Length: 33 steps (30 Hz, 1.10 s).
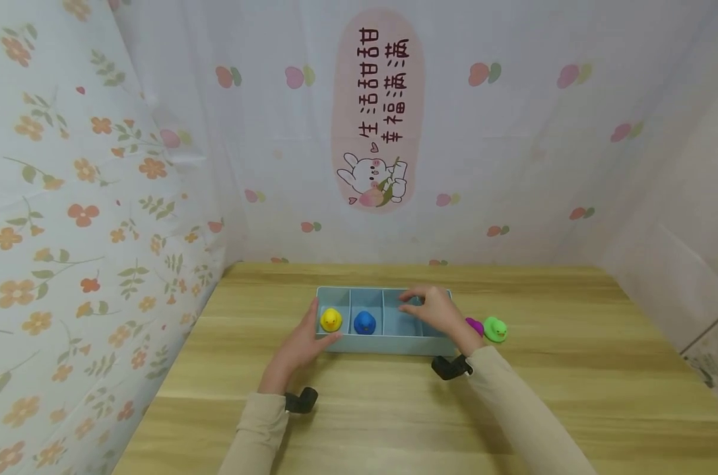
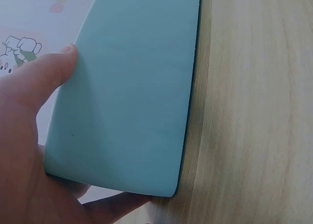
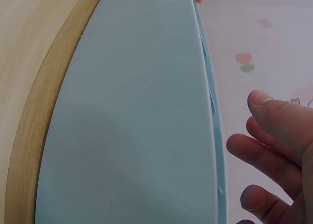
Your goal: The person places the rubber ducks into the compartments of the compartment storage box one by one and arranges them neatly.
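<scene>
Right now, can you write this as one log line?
left hand: grips tray | right hand: empty, over tray | inside: yellow duck, blue duck | outside: green duck, purple toy (partly hidden)

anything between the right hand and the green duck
Yes: in the head view, the right end of the tray and the partly hidden purple toy lie between the right hand and the green duck.
</scene>
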### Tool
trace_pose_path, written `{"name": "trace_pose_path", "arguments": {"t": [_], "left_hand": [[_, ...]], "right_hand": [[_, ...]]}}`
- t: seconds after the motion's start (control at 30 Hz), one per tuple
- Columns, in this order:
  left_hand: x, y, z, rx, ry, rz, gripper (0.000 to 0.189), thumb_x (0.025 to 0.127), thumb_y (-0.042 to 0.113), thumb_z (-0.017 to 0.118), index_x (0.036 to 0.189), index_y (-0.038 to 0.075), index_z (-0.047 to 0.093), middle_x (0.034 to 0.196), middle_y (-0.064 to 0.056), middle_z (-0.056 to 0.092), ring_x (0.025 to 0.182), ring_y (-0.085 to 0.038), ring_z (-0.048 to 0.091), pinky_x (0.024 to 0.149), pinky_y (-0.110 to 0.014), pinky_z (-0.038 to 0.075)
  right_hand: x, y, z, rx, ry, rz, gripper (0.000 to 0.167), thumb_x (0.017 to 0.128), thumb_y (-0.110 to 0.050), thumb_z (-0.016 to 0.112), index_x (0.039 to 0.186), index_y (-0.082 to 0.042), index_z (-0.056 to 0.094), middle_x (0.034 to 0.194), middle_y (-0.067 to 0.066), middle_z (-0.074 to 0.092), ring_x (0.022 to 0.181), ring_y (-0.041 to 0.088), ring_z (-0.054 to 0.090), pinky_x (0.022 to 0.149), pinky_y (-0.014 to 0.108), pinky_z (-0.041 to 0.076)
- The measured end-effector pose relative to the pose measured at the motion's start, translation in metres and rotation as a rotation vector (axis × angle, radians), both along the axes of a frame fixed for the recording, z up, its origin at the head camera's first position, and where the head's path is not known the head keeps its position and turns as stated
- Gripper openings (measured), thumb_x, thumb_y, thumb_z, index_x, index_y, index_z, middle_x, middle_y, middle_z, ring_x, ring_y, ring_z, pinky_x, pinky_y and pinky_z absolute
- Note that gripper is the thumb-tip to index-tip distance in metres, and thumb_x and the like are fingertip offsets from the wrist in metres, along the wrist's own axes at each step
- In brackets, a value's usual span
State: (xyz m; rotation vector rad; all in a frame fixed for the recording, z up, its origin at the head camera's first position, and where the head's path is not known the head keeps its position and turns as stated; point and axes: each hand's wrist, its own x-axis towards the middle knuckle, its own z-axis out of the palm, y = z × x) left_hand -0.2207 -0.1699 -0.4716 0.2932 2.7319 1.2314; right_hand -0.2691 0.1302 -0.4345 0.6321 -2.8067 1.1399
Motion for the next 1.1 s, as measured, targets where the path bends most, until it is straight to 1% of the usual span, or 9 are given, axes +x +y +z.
{"name": "trace_pose_path", "arguments": {"t": [0.17, 0.4, 0.5, 0.6, 0.63, 0.77, 0.83, 0.97, 1.1], "left_hand": [[0.0, 0.0, -0.002, 0.01, -0.004, 0.009, 0.1, 0.089, 0.045, 0.064, 0.154, 0.006, -0.002, 0.16, -0.016, 0.003, 0.146, -0.036, 0.015, 0.117, -0.052, 0.016], [0.001, 0.001, -0.001, 0.008, -0.001, 0.006, 0.102, 0.088, 0.047, 0.063, 0.154, 0.005, -0.002, 0.16, -0.018, 0.004, 0.146, -0.037, 0.014, 0.117, -0.052, 0.016], [0.002, 0.002, 0.0, 0.008, -0.004, 0.005, 0.101, 0.089, 0.046, 0.064, 0.153, 0.005, -0.003, 0.16, -0.018, 0.003, 0.146, -0.037, 0.014, 0.117, -0.052, 0.016], [0.002, 0.002, 0.0, 0.008, 0.003, 0.003, 0.1, 0.089, 0.044, 0.064, 0.153, 0.004, -0.002, 0.16, -0.019, 0.003, 0.145, -0.038, 0.014, 0.117, -0.053, 0.016], [0.002, 0.002, -0.001, 0.006, 0.003, 0.003, 0.1, 0.089, 0.044, 0.063, 0.153, 0.004, -0.002, 0.16, -0.019, 0.003, 0.146, -0.038, 0.014, 0.117, -0.053, 0.016], [0.002, 0.001, -0.003, 0.005, 0.0, -0.004, 0.099, 0.09, 0.042, 0.063, 0.153, 0.003, -0.002, 0.16, -0.019, 0.002, 0.146, -0.038, 0.013, 0.117, -0.052, 0.015], [0.002, 0.001, -0.003, 0.006, -0.009, -0.01, 0.099, 0.09, 0.042, 0.063, 0.153, 0.003, -0.003, 0.16, -0.019, 0.002, 0.146, -0.037, 0.012, 0.117, -0.052, 0.015], [0.001, 0.0, -0.003, 0.021, -0.015, -0.017, 0.101, 0.09, 0.044, 0.063, 0.153, 0.003, -0.004, 0.16, -0.019, 0.0, 0.146, -0.037, 0.011, 0.117, -0.052, 0.014], [0.0, -0.001, -0.003, 0.025, -0.001, -0.02, 0.101, 0.09, 0.045, 0.063, 0.153, 0.003, -0.004, 0.16, -0.018, 0.0, 0.146, -0.037, 0.011, 0.118, -0.052, 0.014]], "right_hand": [[0.002, 0.011, -0.002, -0.025, 0.012, -0.025, 0.024, 0.084, -0.019, 0.074, 0.105, -0.006, 0.074, 0.1, 0.008, 0.071, 0.062, 0.017, 0.04, 0.055, 0.024, 0.035], [0.007, 0.029, -0.001, -0.006, 0.002, -0.06, 0.023, 0.085, -0.02, 0.072, 0.105, -0.009, 0.074, 0.099, 0.006, 0.07, 0.06, 0.017, 0.037, 0.054, 0.025, 0.031], [0.01, 0.038, 0.0, 0.003, 0.009, -0.081, 0.023, 0.085, -0.021, 0.073, 0.104, -0.009, 0.074, 0.082, 0.007, 0.067, 0.059, 0.015, 0.035, 0.054, 0.025, 0.03], [0.013, 0.046, 0.001, 0.009, 0.029, -0.102, 0.023, 0.083, -0.021, 0.074, 0.103, -0.009, 0.074, 0.072, 0.006, 0.06, 0.057, 0.013, 0.032, 0.052, 0.024, 0.029], [0.013, 0.048, 0.001, 0.006, 0.031, -0.111, 0.022, 0.083, -0.021, 0.074, 0.102, -0.009, 0.075, 0.071, 0.006, 0.059, 0.058, 0.013, 0.033, 0.053, 0.024, 0.029], [0.015, 0.061, 0.0, 0.014, 0.025, -0.136, 0.023, 0.084, -0.023, 0.074, 0.102, -0.008, 0.074, 0.082, 0.008, 0.064, 0.065, 0.016, 0.038, 0.054, 0.025, 0.03], [0.015, 0.068, -0.001, 0.026, 0.027, -0.151, 0.023, 0.085, -0.023, 0.073, 0.102, -0.007, 0.074, 0.094, 0.009, 0.069, 0.071, 0.017, 0.044, 0.059, 0.025, 0.035], [0.016, 0.083, -0.001, 0.045, 0.037, -0.183, 0.022, 0.085, -0.021, 0.072, 0.102, -0.006, 0.074, 0.104, 0.012, 0.072, 0.082, 0.022, 0.054, 0.071, 0.031, 0.044], [0.016, 0.094, -0.001, 0.044, 0.025, -0.211, 0.022, 0.086, -0.021, 0.071, 0.102, -0.006, 0.074, 0.105, 0.014, 0.072, 0.088, 0.027, 0.057, 0.076, 0.036, 0.046]]}}
